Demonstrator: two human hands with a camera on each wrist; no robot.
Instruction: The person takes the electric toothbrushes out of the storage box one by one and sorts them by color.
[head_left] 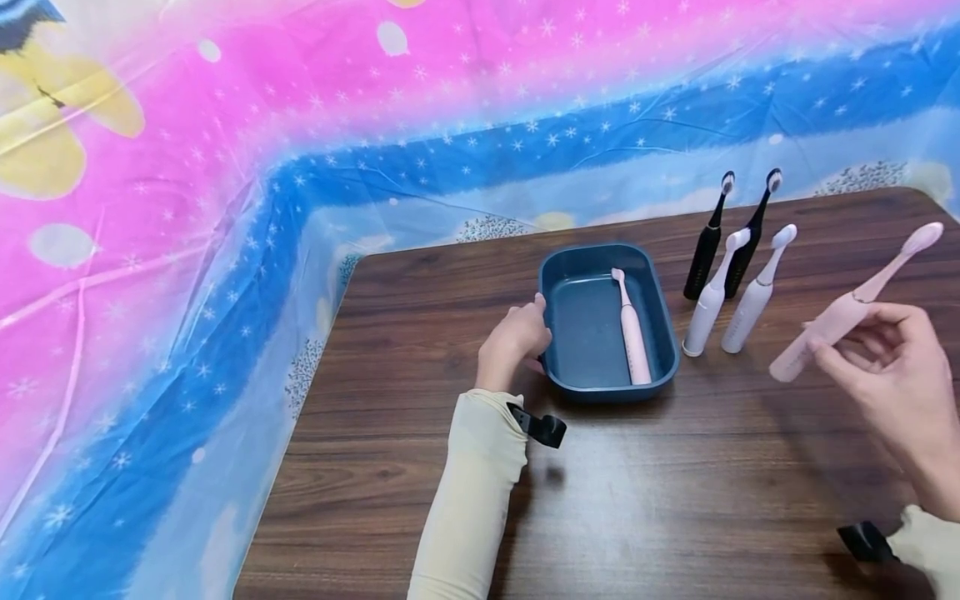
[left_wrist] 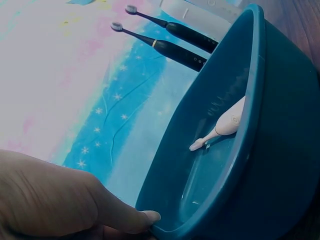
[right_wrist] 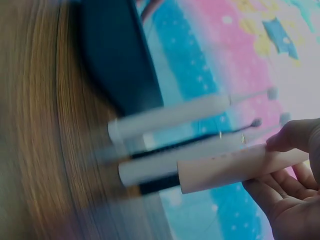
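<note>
A dark blue basin point(head_left: 585, 325) stands on the table, with one pink electric toothbrush point(head_left: 634, 342) lying in it along the right side. My left hand point(head_left: 517, 337) grips the basin's left rim; in the left wrist view its thumb point(left_wrist: 135, 217) lies over the edge. Above the table at the right, my right hand point(head_left: 892, 367) pinches a second pink electric toothbrush point(head_left: 840, 321) by its handle, brush head up and tilted right. The right wrist view shows that handle point(right_wrist: 225, 170) between thumb and fingers.
Two white electric toothbrushes point(head_left: 708, 308) stand upright right of the basin. Behind them stand two black ones point(head_left: 705, 254). The wooden table point(head_left: 375, 400) ends at a pink and blue patterned cloth point(head_left: 450, 125).
</note>
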